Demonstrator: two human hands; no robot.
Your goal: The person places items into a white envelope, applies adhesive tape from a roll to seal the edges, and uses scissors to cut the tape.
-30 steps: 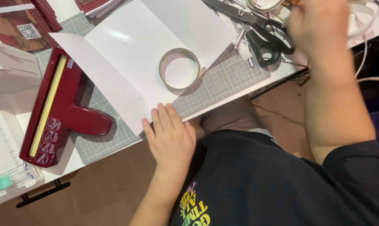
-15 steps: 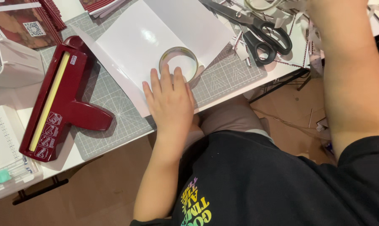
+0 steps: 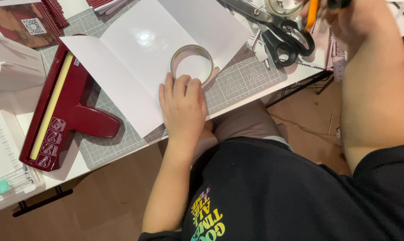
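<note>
The tape ring (image 3: 192,64) lay on white paper (image 3: 135,49) on the tabletop (image 3: 77,167). The left hand (image 3: 183,107) lay flat, fingers (image 3: 180,87) spread and touching the ring. The right hand (image 3: 349,18) held something orange (image 3: 312,13) near the scissors (image 3: 278,33).

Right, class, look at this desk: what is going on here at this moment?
A person sits at a craft table covered by a grey cutting mat. The left hand lies flat on a folded white sheet, fingertips touching a tape roll that rests on it. The right hand is raised at the far edge, gripping an orange-handled tool; what kind is unclear. Black scissors lie beside the sheet, a dark red punch board on the other side.
</note>
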